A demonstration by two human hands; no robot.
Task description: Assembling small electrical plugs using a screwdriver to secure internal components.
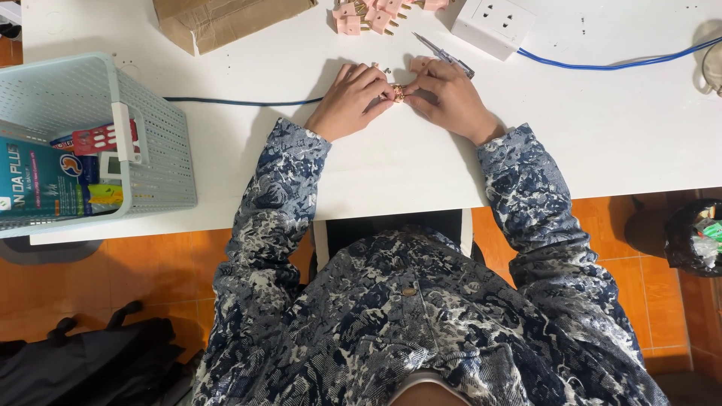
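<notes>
The fingers (pixel 382 89) of both hands meet over a small pinkish plug part with brass pieces (pixel 398 93), pinched between them just above the white table (pixel 587 135). The left hand (pixel 350 101) closes on it from one side, the right hand (pixel 450 98) from the other, both resting on the table. A dark blue cable (pixel 241 101) runs from under the left hand toward a pale perforated basket (pixel 150 173). Just beyond the right hand lies a screwdriver (pixel 444 55). Further out sit several pink plugs (pixel 368 16), a white socket block (pixel 496 26) with a blue cord (pixel 617 64), and brown cardboard (pixel 218 22).
</notes>
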